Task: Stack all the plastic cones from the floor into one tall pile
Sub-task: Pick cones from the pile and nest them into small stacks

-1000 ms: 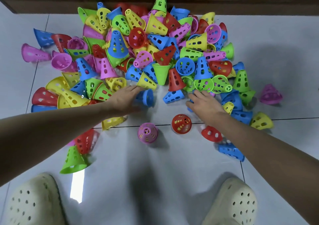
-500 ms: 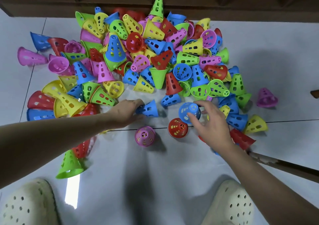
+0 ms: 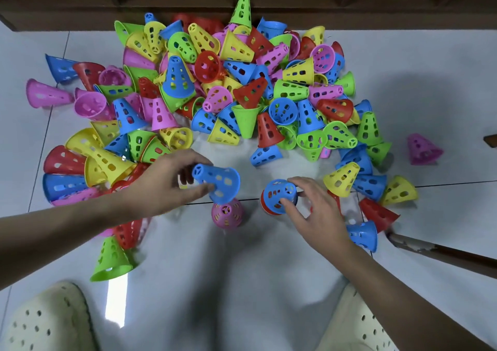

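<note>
head view shows two bare hands low over a pale tiled floor (image 3: 269, 283). left hand (image 3: 164, 186) pinches one blue cone (image 3: 219, 181) by its narrow end, thumb below and fingers above, the cone tilted on its side in the air just above a pink cone (image 3: 227, 213) that stands upright on the floor. right hand (image 3: 316, 213) curls its fingers round a second blue cone (image 3: 279, 196), which sits over a red cone (image 3: 265, 206); only a sliver of the red rim shows beneath it.

beyond the hands lies the heap of cones (image 3: 242, 95), too many and too overlapped to count exactly: several dozen, in five colours, blue, red, pink, yellow and green, most tumbled on their sides, a few upright. one green cone (image 3: 111, 259) stands alone near the left forearm, and one purple-pink cone (image 3: 422, 148) sits well apart toward the floor's right edge.

two cream perforated clogs (image 3: 45, 321) show at the bottom corners. one dark wooden stick (image 3: 443, 253) enters from the right edge. a dark brown wooden furniture base (image 3: 349, 8) runs along the far edge of the floor, with the heap up against it. grey grout lines cross the tiles.
</note>
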### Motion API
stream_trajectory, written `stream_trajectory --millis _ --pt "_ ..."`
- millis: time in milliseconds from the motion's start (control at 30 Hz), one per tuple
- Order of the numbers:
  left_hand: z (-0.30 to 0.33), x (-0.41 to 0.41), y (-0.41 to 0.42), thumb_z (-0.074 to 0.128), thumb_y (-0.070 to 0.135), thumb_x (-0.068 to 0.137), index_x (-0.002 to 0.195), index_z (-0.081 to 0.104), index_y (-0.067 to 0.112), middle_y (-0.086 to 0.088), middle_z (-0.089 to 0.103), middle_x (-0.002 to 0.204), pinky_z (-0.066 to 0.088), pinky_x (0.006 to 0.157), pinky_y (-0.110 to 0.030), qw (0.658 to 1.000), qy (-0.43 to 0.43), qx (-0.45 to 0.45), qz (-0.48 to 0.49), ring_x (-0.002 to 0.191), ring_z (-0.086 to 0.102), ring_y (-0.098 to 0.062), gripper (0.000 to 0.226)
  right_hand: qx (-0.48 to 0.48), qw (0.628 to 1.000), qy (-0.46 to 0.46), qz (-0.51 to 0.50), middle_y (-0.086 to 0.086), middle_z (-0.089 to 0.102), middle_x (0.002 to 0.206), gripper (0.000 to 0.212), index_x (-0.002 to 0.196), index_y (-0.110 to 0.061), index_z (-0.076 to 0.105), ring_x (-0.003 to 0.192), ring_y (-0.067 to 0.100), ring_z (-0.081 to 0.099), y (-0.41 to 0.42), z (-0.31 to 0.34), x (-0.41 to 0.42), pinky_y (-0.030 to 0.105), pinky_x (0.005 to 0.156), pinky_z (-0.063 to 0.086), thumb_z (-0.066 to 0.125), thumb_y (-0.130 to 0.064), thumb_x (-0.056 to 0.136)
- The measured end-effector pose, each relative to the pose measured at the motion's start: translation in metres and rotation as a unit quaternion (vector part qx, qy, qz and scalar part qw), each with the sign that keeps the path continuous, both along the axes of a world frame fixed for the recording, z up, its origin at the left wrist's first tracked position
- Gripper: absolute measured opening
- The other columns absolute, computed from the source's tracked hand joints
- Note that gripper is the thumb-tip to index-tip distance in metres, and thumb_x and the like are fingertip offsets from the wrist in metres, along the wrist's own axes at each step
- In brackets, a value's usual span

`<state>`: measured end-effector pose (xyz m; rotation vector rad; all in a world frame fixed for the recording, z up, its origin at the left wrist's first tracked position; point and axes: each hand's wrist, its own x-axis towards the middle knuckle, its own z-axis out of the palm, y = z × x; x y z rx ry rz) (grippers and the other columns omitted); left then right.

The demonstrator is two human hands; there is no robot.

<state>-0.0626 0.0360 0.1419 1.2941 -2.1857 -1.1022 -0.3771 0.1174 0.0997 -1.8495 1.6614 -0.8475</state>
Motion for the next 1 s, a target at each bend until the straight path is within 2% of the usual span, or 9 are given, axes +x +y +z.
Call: stream_trajectory --millis 100,233,467,600,700,800,833,900,1000 --pt "-0.001 -0.005 0.013 0.078 0.044 0.08 0.112 0.068 0.023 0.01 0.061 0.092 0.052 0.066 -0.027 0.998 -0.016 -0.007 -0.057 0.078 0.06 -0.015 0.039 0.037 0.999 0.005 0.013 -0.006 0.063 0.114 0.034 0.119 -0.012 0.062 0.1 0.009 0.062 0.002 -0.014 -0.001 0.032 0.09 0.053 0.069 -0.026 0.088" --pt "-0.016 -0.01 0.024 0.084 0.032 0.078 0.114 0.067 0.024 0.016 0.057 0.092 0.051 0.064 -0.021 0.996 -0.03 0.01 -0.084 0.078 0.059 -0.013 0.04 0.072 0.997 0.0 0.005 -0.008 0.064 0.112 0.035 0.117 -0.015 0.063 0.097 0.011 0.065 0.001 -0.027 -0.005 0.038 0.088 0.056 0.075 -0.018 0.085" --pt "-0.047 -0.024 0.031 0.081 0.035 0.08 0.118 0.064 0.026 0.026 0.048 0.091 0.044 0.065 -0.013 0.993 -0.064 0.012 -0.102 0.075 0.056 -0.003 0.042 0.115 0.993 -0.02 0.006 -0.01 0.067 0.111 0.032 0.116 -0.019 0.064 0.101 0.008 0.066 -0.004 -0.03 -0.007 0.036 0.089 0.057 0.076 -0.023 0.086" --pt "-0.057 -0.026 0.028 0.08 0.034 0.082 0.119 0.065 0.025 0.023 0.05 0.092 0.041 0.065 -0.008 0.993 -0.072 0.026 -0.093 0.077 0.056 -0.001 0.041 0.107 0.994 0.015 0.021 -0.014 0.059 0.121 0.046 0.125 -0.02 0.06 0.111 0.003 0.056 -0.001 -0.026 -0.015 0.026 0.096 0.049 0.076 -0.035 0.085" --pt "-0.063 -0.024 0.027 0.081 0.032 0.082 0.122 0.065 0.028 0.015 0.054 0.096 0.041 0.064 -0.009 0.992 -0.082 0.032 -0.086 0.078 0.056 -0.004 0.043 0.014 0.997 0.044 -0.057 -0.004 0.054 0.118 0.043 0.121 -0.012 0.059 0.109 0.017 0.056 -0.001 -0.019 -0.03 0.022 0.091 0.045 0.065 -0.039 0.089" --pt "-0.064 -0.022 0.026 0.08 0.035 0.083 0.124 0.064 0.032 0.013 0.056 0.099 0.046 0.066 -0.015 0.991 -0.092 0.027 -0.089 0.079 0.057 -0.005 0.044 -0.054 0.974 0.038 -0.216 0.007 0.053 0.107 0.031 0.11 -0.006 0.056 0.1 0.028 0.054 -0.01 -0.014 -0.05 0.039 0.09 0.047 0.066 -0.027 0.09" --pt "-0.063 -0.022 0.026 0.079 0.037 0.083 0.125 0.064 0.032 0.013 0.055 0.1 0.049 0.067 -0.021 0.991 -0.099 0.021 -0.092 0.079 0.057 -0.006 0.045 -0.06 0.964 0.038 -0.258 0.006 0.051 0.106 0.029 0.107 -0.004 0.055 0.1 0.03 0.053 -0.014 -0.014 -0.058 0.043 0.09 0.047 0.068 -0.024 0.089" --pt "-0.061 -0.022 0.025 0.078 0.038 0.084 0.127 0.064 0.033 0.014 0.055 0.099 0.052 0.069 -0.031 0.989 -0.114 -0.001 -0.092 0.08 0.057 -0.007 0.045 -0.035 0.948 0.032 -0.313 0.006 0.049 0.11 0.036 0.112 -0.003 0.056 0.102 0.03 0.053 -0.022 -0.016 -0.071 0.04 0.092 0.046 0.072 -0.024 0.088" --pt "-0.061 -0.023 0.023 0.076 0.04 0.086 0.129 0.064 0.035 0.014 0.053 0.096 0.053 0.069 -0.035 0.988 -0.126 -0.028 -0.084 0.082 0.057 -0.009 0.045 0.029 0.936 0.026 -0.35 0.013 0.053 0.118 0.05 0.122 -0.004 0.056 0.107 0.029 0.053 -0.031 -0.028 -0.084 0.042 0.096 0.046 0.074 -0.035 0.086"
